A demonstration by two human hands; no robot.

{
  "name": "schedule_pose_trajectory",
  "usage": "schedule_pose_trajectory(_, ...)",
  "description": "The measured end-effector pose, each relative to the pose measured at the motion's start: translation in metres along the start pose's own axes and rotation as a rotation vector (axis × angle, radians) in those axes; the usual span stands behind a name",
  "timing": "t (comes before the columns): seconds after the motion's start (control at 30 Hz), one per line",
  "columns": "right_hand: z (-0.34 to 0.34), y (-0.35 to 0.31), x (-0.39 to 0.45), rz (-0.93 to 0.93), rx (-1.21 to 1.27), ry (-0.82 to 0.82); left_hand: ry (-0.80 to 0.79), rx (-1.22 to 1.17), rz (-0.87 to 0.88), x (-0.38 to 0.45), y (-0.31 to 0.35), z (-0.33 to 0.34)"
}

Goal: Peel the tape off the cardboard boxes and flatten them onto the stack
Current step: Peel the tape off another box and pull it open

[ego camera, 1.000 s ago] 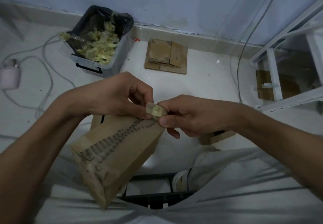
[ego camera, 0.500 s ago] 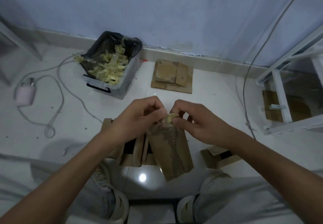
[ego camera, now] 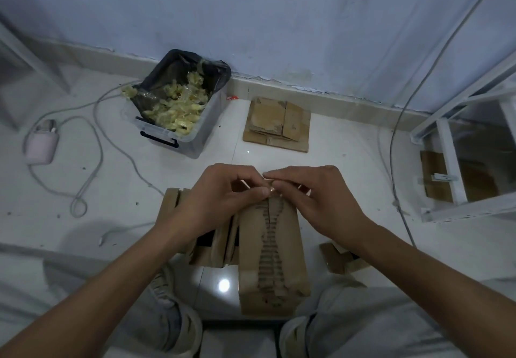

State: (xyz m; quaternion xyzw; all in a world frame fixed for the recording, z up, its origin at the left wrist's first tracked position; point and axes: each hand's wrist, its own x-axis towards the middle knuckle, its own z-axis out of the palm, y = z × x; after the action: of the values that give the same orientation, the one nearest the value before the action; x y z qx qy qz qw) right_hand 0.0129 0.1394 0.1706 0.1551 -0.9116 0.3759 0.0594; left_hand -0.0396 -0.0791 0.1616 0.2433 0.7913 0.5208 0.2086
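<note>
A small brown cardboard box (ego camera: 270, 257) hangs in front of me, its torn centre seam showing corrugation. My left hand (ego camera: 220, 198) grips the box's top edge, thumb and fingers curled over it. My right hand (ego camera: 315, 198) pinches a small wad of yellowish tape (ego camera: 271, 189) at the same top edge, right against my left thumb. Far across the floor by the wall lies the stack of flattened boxes (ego camera: 279, 124).
A clear bin with a black liner (ego camera: 181, 100) holds several tape scraps, at the far left. More boxes (ego camera: 206, 246) stand under my left hand; another (ego camera: 339, 258) lies at the right. A cable and pink device (ego camera: 40, 145) lie left; a white shelf frame (ego camera: 458, 162) stands right.
The box has swung from a tilt at my lower left to upright at the centre. Both hands stay together at its top edge. The camera view has risen, showing more wall.
</note>
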Motion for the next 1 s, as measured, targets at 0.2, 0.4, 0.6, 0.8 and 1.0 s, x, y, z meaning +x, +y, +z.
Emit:
schedule_pose_trajectory(0.2,-0.005,0.007,-0.006,-0.284,-0.307,0.011,-0.22,-0.423,-0.384,0.0,0.004,-0.009)
schedule_pose_trajectory(0.4,-0.005,-0.003,0.0,0.262,0.258,-0.09,0.069,-0.19,-0.158,-0.002,0.0,0.005)
schedule_pose_trajectory(0.6,-0.004,-0.006,0.0,0.365,0.115,-0.259,0.049,0.034,-0.065,0.0,0.004,0.012)
schedule_pose_trajectory(0.8,-0.004,-0.002,-0.002,0.42,0.25,-0.183,-0.111,-0.239,-0.319,0.002,0.003,0.012)
schedule_pose_trajectory(1.0,0.001,-0.002,-0.006,0.43,0.154,-0.092,-0.279,-0.48,-0.537,-0.001,0.012,0.014)
